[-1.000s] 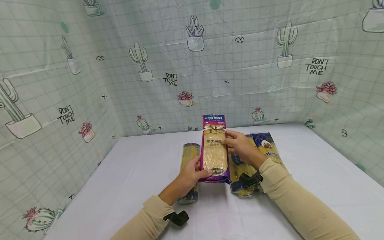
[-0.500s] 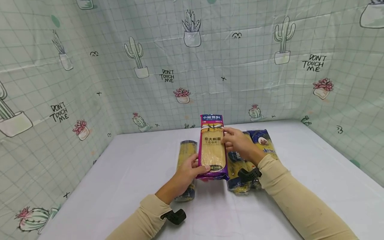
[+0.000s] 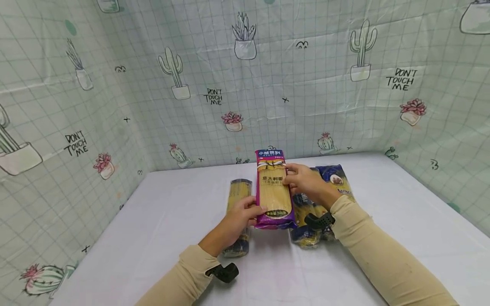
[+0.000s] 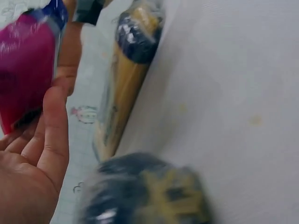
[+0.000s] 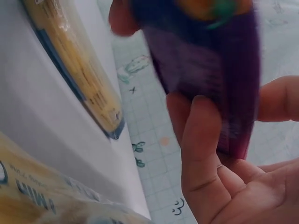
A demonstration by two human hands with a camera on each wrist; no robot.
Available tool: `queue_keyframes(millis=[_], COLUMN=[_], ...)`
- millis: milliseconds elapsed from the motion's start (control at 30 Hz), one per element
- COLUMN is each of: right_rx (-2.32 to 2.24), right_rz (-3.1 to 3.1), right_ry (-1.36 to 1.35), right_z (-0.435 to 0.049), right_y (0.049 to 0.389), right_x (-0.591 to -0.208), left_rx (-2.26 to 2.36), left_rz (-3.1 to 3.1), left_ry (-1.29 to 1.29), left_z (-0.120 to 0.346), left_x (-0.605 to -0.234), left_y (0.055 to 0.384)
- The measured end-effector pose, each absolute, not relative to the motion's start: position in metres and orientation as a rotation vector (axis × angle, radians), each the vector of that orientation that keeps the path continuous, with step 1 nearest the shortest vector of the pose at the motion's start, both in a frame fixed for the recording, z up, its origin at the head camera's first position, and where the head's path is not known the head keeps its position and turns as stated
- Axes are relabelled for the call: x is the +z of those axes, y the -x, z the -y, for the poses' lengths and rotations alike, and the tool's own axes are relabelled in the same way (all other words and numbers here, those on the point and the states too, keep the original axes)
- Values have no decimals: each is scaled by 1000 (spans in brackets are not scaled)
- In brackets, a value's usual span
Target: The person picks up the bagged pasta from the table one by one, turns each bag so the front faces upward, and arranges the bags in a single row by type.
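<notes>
A purple-and-pink packet of pasta with a clear window is held above the table, its printed front facing me. My left hand grips its lower left edge, thumb on the front. At the right edge, my right hand holds it with thumb and fingers. In the right wrist view, the fingers curl against the packet's purple back. The left wrist view shows the pink side of the packet by the left hand.
One yellow-and-navy pasta pack lies on the white table, partly behind my left hand. Two more packs, a nearer one and a farther one, lie side by side under my right forearm. A cactus-print sheet hangs behind.
The head view shifted slightly at first. The held packet's top has since dipped a little and its bottom moved slightly right. Both hands keep hold of it; the packs on the table stay put.
</notes>
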State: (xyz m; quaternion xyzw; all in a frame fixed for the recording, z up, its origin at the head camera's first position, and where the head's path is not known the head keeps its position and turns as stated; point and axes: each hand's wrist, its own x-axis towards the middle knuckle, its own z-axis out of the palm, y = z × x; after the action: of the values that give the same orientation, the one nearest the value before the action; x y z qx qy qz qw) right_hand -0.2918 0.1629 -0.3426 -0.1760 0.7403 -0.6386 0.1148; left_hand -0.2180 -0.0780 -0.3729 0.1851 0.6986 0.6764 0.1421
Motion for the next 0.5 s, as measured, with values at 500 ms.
queue_keyframes(millis=[500], right_rx=[-1900], right_rz=[-2135], right_ry=[463], right_z=[-165], right_y=[290], right_x=[-337], left_rx=[1585], left_rz=[-2118], left_ry=[-604], left_z=[81], left_x=[-332], left_y=[236])
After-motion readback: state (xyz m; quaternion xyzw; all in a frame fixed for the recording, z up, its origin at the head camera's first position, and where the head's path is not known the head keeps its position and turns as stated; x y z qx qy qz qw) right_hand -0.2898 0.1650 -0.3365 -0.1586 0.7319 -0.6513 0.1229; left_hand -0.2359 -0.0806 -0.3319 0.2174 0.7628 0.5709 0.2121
